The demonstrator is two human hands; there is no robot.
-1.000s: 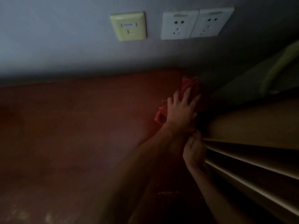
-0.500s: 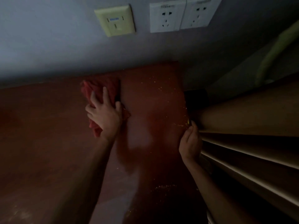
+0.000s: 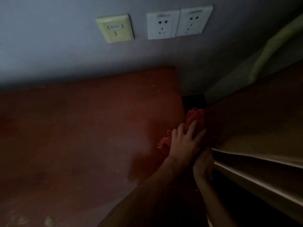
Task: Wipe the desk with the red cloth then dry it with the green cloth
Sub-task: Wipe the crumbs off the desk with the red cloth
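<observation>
- The grey painted wall (image 3: 65, 51) fills the picture from 9 to 1 o'clock, dim and unevenly lit.
- The reddish-brown wooden tabletop (image 3: 82, 136) spreads from the centre toward 7 and 9 o'clock; its right edge runs down at about 3 o'clock of the centre, and pale specks lie scattered near its far corner.
- The pale wooden shelving unit (image 3: 262, 136) occupies 3 to 5 o'clock, its light-edged boards slanting down to the right.
- A pale green fabric (image 3: 270, 51) hangs at 2 o'clock, above the shelving.
- Two white square wall sockets (image 3: 178, 23) sit side by side at 12 o'clock, and a yellowed square wall plate (image 3: 115, 27) is just beside them at 11 o'clock.
- The left hand (image 3: 185, 143) lies slightly right of centre, fingers spread and straight, pressing flat; its grip is released, not curled.
- The crumpled red cloth (image 3: 195, 118) lies under that hand at the tabletop's right edge, bunched out at 12 o'clock of the fingers and at 9 o'clock of the palm.
- The right hand (image 3: 203, 163) is at 5 o'clock of the left hand, touching the shelving's front corner; in the dark I cannot tell its grip.
</observation>
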